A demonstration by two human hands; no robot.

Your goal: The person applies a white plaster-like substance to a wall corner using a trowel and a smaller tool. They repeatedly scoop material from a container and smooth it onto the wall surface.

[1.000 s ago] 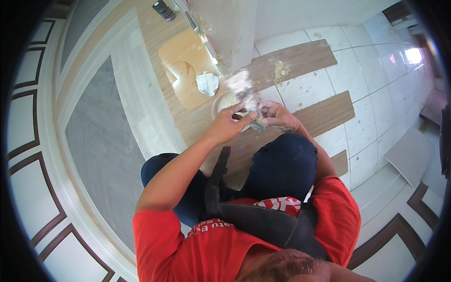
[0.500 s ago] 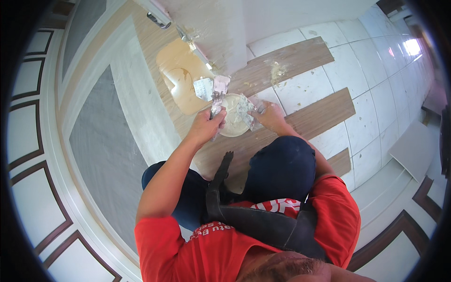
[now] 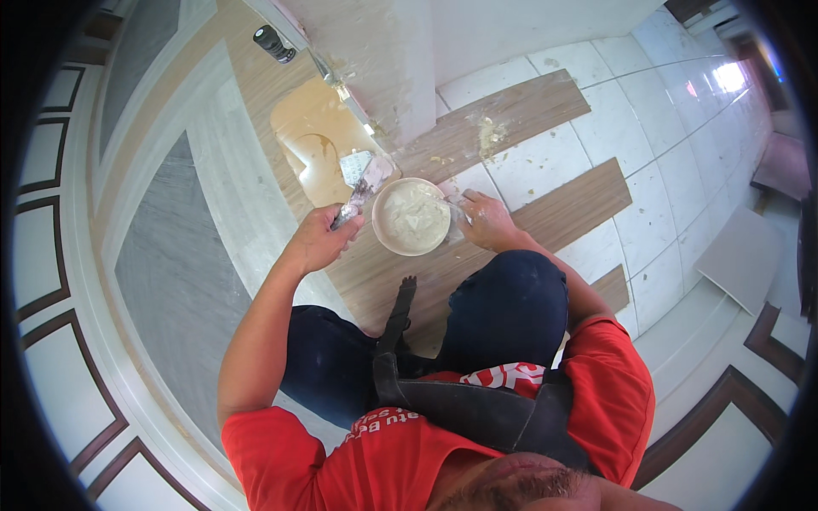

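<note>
A round pale bowl [image 3: 381, 238] of creamy whitish paste [image 3: 416, 218] sits on the floor between my hands. My left hand [image 3: 324, 238] is wrapped round the handle of a smeared putty knife [image 3: 370, 182], whose blade points up and away, left of the bowl. At the bowl's right side, my right hand [image 3: 487, 220] is closed on a paste-covered flat spreader [image 3: 455, 209]. That spreader is nearly edge-on at the rim, and my fingers cover part of it.
Beyond the bowl lie a shiny tan sheet [image 3: 294, 119] and a small pale-blue patterned piece [image 3: 353, 167]. A black cylindrical object [image 3: 273, 44] rests by the wall edge [image 3: 358, 111]. Wood-look planks [image 3: 571, 200] cross white tiles, with yellowish crumbs [image 3: 490, 136] scattered about. A loose pale panel [image 3: 743, 260] is at right.
My left hand has drawn left and down with the putty knife, away from the bowl. The spreader in my right hand has turned from face-on to nearly edge-on, uncovering more of the paste.
</note>
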